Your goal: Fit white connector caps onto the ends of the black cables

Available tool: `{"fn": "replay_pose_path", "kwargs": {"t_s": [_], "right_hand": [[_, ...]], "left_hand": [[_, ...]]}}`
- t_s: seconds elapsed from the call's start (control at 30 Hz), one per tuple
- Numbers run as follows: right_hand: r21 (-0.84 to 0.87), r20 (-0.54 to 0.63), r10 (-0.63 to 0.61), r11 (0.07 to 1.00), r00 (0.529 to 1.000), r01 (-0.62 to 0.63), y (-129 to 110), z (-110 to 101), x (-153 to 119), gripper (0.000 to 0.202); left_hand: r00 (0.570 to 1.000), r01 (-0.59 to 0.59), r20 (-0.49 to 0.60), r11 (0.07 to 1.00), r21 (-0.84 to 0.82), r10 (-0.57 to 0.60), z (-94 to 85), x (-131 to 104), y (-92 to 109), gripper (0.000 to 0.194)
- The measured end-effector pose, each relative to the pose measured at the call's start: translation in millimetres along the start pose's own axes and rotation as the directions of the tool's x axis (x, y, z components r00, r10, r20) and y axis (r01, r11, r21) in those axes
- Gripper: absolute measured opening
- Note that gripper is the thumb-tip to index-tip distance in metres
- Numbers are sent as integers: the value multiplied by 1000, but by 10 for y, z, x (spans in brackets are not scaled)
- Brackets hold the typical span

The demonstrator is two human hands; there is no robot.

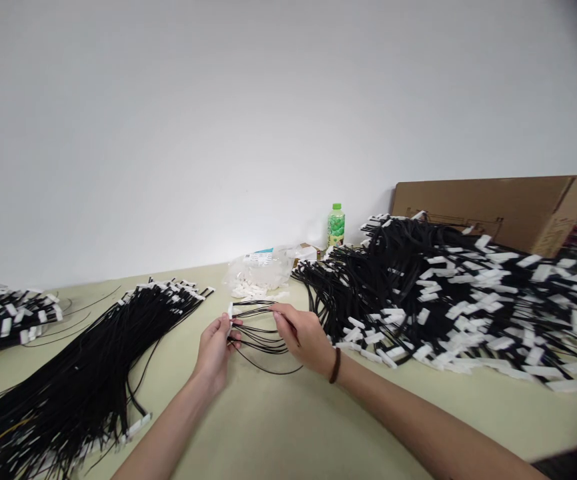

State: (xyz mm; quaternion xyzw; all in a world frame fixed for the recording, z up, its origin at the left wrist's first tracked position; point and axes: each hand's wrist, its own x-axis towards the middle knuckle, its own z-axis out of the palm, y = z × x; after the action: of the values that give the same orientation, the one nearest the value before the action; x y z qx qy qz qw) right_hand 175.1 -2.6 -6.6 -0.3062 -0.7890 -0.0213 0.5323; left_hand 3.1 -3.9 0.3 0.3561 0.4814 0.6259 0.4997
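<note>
Left hand (217,345) clenched on white connector (231,311); right hand (304,335) pinching black wires (261,331)

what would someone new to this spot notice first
Probably the big heap of black cables with white connectors on the right side of the table, spreading in front of a cardboard box. Next, the two hands at the centre, the left at a white connector and the right at its thin black wires.

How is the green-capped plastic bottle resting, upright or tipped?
Upright: the bottle has its body vertical and its cap at the top.
</note>
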Motion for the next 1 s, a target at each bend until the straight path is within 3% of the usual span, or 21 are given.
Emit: {"fn": "replay_pose_path", "kwargs": {"t_s": [1.0], "right_hand": [[-3, 124, -45, 999, 991, 46, -22, -16, -6, 25]], "left_hand": [[999, -7, 32, 999, 47, 6, -14, 27, -41, 49]]}}
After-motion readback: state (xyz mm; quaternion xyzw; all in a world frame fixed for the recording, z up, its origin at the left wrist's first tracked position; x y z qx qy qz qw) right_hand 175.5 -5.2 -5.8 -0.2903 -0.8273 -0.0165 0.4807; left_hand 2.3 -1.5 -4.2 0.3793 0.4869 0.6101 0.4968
